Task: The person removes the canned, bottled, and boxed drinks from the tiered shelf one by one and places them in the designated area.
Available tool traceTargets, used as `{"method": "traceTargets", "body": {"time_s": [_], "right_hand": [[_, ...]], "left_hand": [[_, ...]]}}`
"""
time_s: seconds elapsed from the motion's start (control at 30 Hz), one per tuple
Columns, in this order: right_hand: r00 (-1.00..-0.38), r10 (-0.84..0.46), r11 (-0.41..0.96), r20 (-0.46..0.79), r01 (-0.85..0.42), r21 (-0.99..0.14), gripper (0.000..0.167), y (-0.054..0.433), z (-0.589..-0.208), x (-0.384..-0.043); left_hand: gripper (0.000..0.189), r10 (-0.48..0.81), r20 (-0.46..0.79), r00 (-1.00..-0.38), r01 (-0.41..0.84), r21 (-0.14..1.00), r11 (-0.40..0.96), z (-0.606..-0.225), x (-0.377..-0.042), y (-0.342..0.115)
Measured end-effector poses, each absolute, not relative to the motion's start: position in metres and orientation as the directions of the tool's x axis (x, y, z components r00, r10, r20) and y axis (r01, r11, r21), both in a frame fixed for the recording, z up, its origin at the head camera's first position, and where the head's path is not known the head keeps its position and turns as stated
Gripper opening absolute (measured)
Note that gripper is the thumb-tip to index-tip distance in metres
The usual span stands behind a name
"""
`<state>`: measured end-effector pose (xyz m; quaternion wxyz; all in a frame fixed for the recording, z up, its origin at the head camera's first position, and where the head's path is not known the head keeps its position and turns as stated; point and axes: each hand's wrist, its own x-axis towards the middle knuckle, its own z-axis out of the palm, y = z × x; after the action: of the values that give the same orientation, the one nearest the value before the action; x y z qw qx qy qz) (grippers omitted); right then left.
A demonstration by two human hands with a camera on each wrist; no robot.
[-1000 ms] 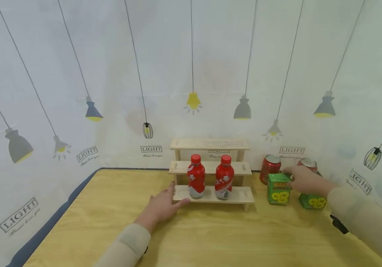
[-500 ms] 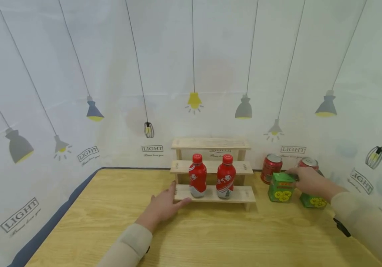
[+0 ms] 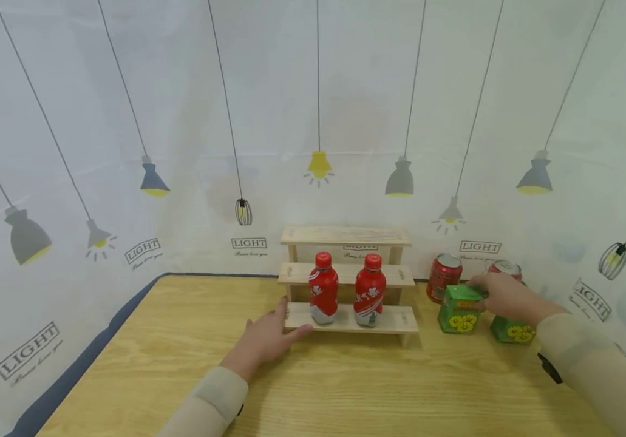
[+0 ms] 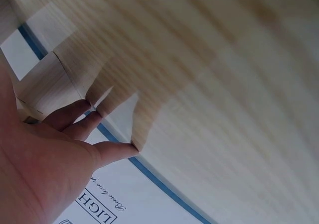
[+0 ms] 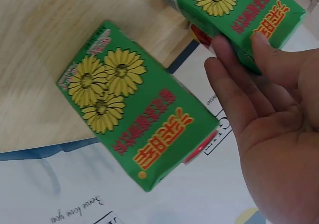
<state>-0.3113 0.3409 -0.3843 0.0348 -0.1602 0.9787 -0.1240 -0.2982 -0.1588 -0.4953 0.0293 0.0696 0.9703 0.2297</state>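
My right hand (image 3: pixel 515 297) pinches the upper right part of a green drink carton (image 3: pixel 460 312) with yellow flowers. In the right wrist view the thumb lies on the front of this carton (image 5: pixel 214 2) and the fingers reach behind it. A second green carton (image 3: pixel 512 334) stands on the table to its right, partly under the hand. My left hand (image 3: pixel 266 340) rests fingertips-down on the table at the left end of a three-step wooden shelf (image 3: pixel 391 315), with its fingers spread. Two red bottles (image 3: pixel 323 297) stand upright on the lowest step.
Behind the cartons stand two red cans (image 3: pixel 444 278), one partly hidden by my right hand. The wooden table (image 3: pixel 192 340) ends at a wall covering (image 3: pixel 192 230) printed with hanging lamps. The shelf's upper two steps rise behind the bottles.
The held carton has turned slightly and shifted a little to the right together with my right hand. My left hand, the bottles and the shelf keep their places.
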Motion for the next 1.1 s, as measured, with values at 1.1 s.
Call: {"method": "traceTargets", "body": {"time_s": [1.1], "right_hand": [[-0.948,-0.3,0.9,-0.106,-0.244,-0.361,0.08,0.34,-0.373,-0.314]], "left_hand": [[0.123,0.157,-0.04,-0.987,0.122,0.457,0.881,-0.493,-0.295,-0.159]]}}
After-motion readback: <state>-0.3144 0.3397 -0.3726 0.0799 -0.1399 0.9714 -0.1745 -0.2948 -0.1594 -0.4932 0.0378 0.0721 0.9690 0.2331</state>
